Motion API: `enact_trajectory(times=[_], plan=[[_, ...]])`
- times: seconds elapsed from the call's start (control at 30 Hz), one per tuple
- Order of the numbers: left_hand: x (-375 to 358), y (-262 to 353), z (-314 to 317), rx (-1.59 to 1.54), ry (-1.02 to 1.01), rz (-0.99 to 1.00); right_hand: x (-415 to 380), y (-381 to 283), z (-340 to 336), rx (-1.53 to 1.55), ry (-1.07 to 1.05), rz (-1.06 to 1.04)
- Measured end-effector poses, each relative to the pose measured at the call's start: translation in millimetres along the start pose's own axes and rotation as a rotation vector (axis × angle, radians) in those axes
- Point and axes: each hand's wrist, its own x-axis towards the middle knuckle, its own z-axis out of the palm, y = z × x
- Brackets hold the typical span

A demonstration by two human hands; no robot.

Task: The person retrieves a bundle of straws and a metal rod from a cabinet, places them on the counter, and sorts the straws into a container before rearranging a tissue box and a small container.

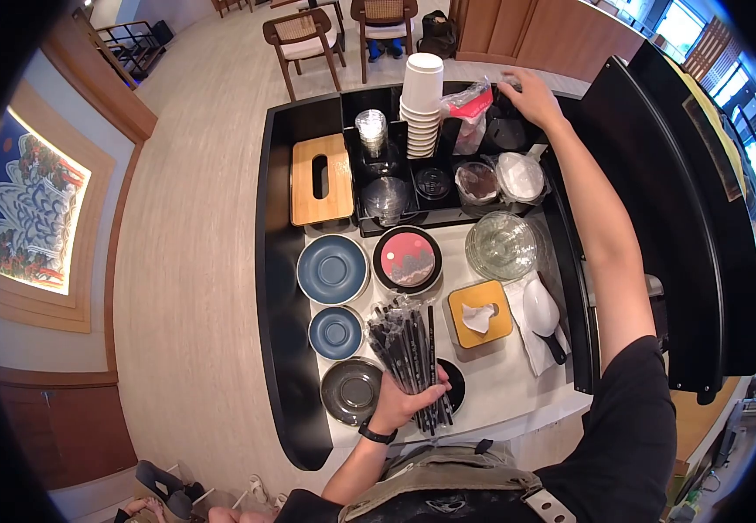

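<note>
My left hand (404,401) is wrapped round a bundle of black straws (406,349) in clear wrappers, low over the counter by a dark grey saucer (349,391). At the back right of the counter, my right hand (531,98) reaches over the black organizer, its fingertips beside a clear plastic bag with a red part (468,105). Its fingers are bent, and I cannot make out whether they pinch the bag. Left of the bag stands a tall stack of white paper cups (422,96).
Blue saucers (333,270), a pink-topped round stack (408,257), a yellow tissue box (480,327), glass plates (500,247) and a white scoop (540,307) lie on the counter. A wooden tissue box (321,180) stands back left. A black panel (648,227) rises at right.
</note>
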Motion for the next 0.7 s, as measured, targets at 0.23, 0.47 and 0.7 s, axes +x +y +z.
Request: enact_trajectory(times=[0.23, 0.47, 0.7], plan=[[2.4, -1.6, 0.8, 0.009, -0.007, -0.002, -11.1, -21.3, -2.0, -0.301, 0.132, -0.401], [1.5, -0.4, 0.9, 0.008, -0.009, 0.005, -15.9, 6.5, -7.3, -0.092, -0.055, -0.162], [0.2, 0.6, 1.6, 0.010, -0.023, 0.021, -32.6, 5.8, 0.3, -0.159, 0.212, -0.295]])
